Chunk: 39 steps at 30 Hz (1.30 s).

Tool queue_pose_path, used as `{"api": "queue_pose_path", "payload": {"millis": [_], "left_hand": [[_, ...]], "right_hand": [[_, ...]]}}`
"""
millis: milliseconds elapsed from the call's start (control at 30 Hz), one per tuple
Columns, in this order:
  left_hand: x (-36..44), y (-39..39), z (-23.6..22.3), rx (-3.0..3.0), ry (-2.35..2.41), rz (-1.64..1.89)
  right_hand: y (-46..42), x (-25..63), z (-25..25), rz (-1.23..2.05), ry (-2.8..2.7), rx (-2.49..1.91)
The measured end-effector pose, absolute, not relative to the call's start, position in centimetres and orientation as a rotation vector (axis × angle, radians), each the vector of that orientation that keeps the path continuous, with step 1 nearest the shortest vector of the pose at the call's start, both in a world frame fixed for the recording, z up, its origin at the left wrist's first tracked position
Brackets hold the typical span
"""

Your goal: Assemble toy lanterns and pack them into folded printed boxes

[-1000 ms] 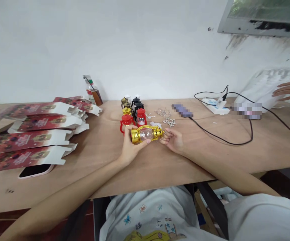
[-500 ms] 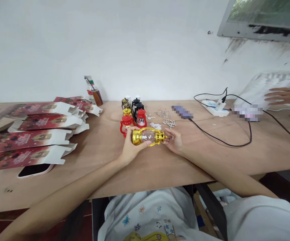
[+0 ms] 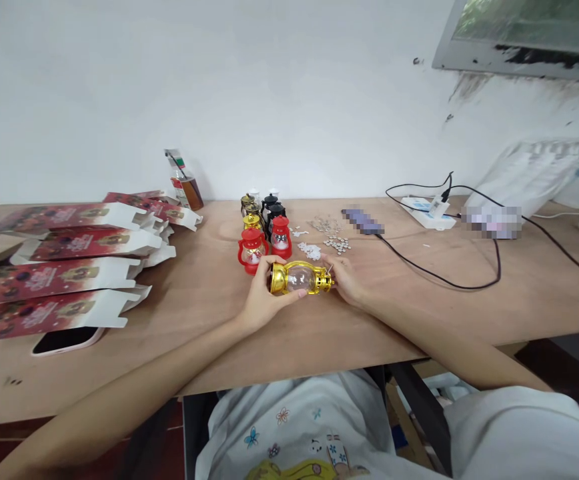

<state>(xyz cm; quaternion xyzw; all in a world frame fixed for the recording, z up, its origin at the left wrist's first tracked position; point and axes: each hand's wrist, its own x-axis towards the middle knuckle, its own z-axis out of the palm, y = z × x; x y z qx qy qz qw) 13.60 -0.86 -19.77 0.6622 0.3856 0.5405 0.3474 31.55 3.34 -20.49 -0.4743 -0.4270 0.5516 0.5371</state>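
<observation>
My left hand [image 3: 262, 297] is closed around the base of a small gold lantern [image 3: 300, 277] with a clear body, held on its side above the table. At the lantern's top end, my right hand [image 3: 347, 280] has its fingers bent, with a small silvery wire piece [image 3: 329, 269] at the fingertips; its exact shape is too small to make out. Just behind my left hand stand two red lanterns [image 3: 280, 237], with gold, bronze, black and white ones farther back. Beyond my right hand lie white paper-like bits [image 3: 310, 251], small round silvery pieces [image 3: 338, 245] and thin wire pieces [image 3: 325, 225].
Red printed boxes [image 3: 52, 279] lie at the left, overlapping a phone [image 3: 67, 340]. A bottle [image 3: 184, 183] leans near the wall. To the right are a purple phone [image 3: 363, 221] on a black cable, a power strip [image 3: 427, 213] and a white plastic bag [image 3: 524, 173].
The lantern and both hands have shifted slightly right. My right fingers have moved around the lantern's top, the silvery piece with them. A co-worker's hand at the right has left the view.
</observation>
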Motion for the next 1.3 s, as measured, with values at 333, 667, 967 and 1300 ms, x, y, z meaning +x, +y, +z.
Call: {"api": "queue_pose_path", "payload": {"millis": [333, 667, 967, 1300], "left_hand": [[13.5, -0.9, -19.9, 1.748, 0.972, 1.408], [13.4, -1.2, -20.5, 2.122, 0.842, 1.352], [13.2, -1.2, -21.0, 2.296, 0.754, 1.379], [13.3, -1.2, -20.6, 2.275, 0.903, 1.369]], "right_hand": [[3.5, 31.7, -20.9, 1.288, -1.079, -1.14], [3.1, 31.4, -20.6, 1.21, -1.026, -1.142], [2.2, 31.0, -19.6, 1.267, -1.011, -1.129], [3.2, 31.2, -19.9, 1.331, -0.903, -1.136]]}}
